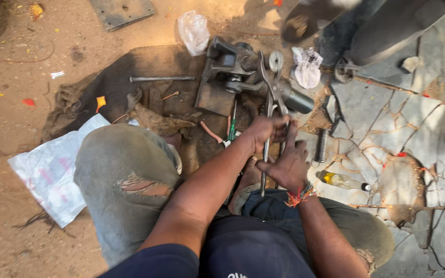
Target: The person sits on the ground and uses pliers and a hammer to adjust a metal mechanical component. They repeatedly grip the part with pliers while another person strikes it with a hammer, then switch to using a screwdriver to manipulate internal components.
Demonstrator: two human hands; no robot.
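While the dark metal joint assembly (243, 77) lies on a mat (124, 77) on the ground, long-handled pliers (271, 103) bite at its shaft end. Left hand (266, 131) is closed around the handles; right hand (287, 164) grips them lower. Judging by this, a clip is being worked; next needs a steady squeeze. A small bottle (343, 181) lies nearby.

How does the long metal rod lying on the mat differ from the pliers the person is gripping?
The rod lies flat and untouched on the dark mat, off to the left; the pliers are held by both the left hand and the right hand. The rod is one straight thin bar; the pliers have two long handles crossing at a pivot. The rod points sideways; the pliers point away from the person. Both look like grey metal.
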